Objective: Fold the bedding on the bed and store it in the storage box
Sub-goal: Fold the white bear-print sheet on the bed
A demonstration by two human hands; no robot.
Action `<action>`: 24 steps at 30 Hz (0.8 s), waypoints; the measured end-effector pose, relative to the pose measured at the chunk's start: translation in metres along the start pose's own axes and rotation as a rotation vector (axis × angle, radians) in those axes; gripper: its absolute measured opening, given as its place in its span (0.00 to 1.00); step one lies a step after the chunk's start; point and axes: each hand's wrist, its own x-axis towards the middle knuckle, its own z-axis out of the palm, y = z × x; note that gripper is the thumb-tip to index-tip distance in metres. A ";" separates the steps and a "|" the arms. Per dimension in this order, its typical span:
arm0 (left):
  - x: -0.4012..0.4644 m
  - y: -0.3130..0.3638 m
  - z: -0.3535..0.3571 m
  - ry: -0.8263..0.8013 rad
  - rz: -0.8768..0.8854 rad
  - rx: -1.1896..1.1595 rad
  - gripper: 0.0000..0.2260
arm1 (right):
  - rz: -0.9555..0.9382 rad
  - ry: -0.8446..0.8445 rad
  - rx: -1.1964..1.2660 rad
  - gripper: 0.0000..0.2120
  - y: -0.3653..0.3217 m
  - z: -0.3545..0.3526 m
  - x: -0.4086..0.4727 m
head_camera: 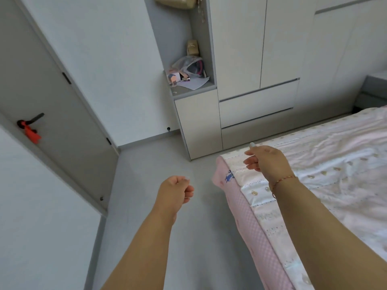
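There's a decent strip of pale grey floor (159, 164) open between the bed and the wall, running up to the tall white wardrobe with drawers (257, 84) and the grey door with a black handle and an orange tag (31, 126) on the left. The bed's near corner pokes out into that strip, with the pink checked mattress side (247, 212) running along the floor edge toward the bottom of the view. The left hand (176, 191) hangs over the bare floor, well clear of the bed, fingers curled in on themselves with nothing in them. The right hand (266, 160) is up over the bed corner, fingers loosely bent with one sticking out forward, not gripping anything as far as I can see; can't tell if it actually touches the fabric. There's a thin red cord bracelet (280, 183) on that wrist. The white and pale pink bedding with little gold motifs (326, 164) is spread out on the bed, a bit rumpled, its dotted border lying along the mattress edge right at the corner. Open shelf niche (192, 84) by the wardrobe has some clutter on it.
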 end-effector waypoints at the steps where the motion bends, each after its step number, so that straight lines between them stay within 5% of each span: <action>1: 0.014 0.004 0.002 -0.019 0.006 0.004 0.05 | 0.002 0.021 0.002 0.15 -0.002 0.002 0.010; 12: 0.168 0.054 0.003 -0.161 0.056 0.071 0.06 | 0.069 0.184 -0.015 0.15 -0.011 0.051 0.106; 24: 0.286 0.078 0.085 -0.292 0.013 0.084 0.04 | 0.138 0.307 -0.017 0.15 -0.006 0.025 0.215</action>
